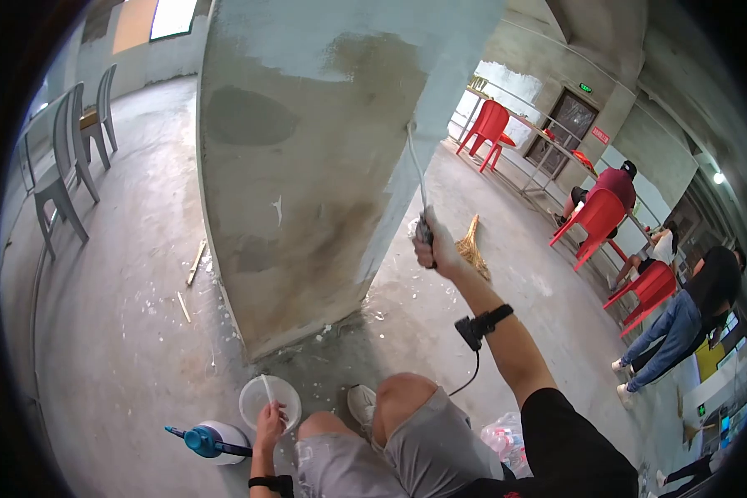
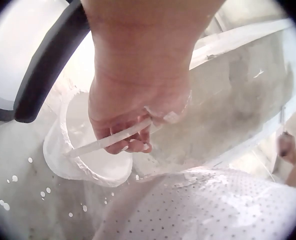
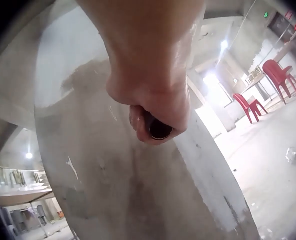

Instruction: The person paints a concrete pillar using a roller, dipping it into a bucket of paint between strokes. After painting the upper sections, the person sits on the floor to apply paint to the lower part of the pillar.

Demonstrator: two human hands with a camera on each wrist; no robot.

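Note:
My right hand point(image 1: 441, 246) grips the dark handle point(image 3: 160, 129) of a tool with a long, thin pale shaft point(image 1: 417, 166). The shaft points up, and its far end overlaps the right edge of a partly coated pillar point(image 1: 307, 183). Pale blue-grey coating covers the pillar's top and right edge; the middle is bare, brownish grey. Low at the left, my left hand point(image 1: 270, 425) curls its fingers round the white strip handle point(image 2: 108, 142) of a translucent white bucket point(image 2: 63, 155). The bucket stands on the floor beside my knee, its rim smeared with white.
A white jug with a blue top point(image 1: 203, 440) stands left of the bucket. Behind the pillar lies a straw broom point(image 1: 471, 249). Grey chairs point(image 1: 58, 183) stand at the left, red chairs point(image 1: 602, 217) and several people at the right. White drips and wood scraps point(image 1: 196, 264) dot the floor.

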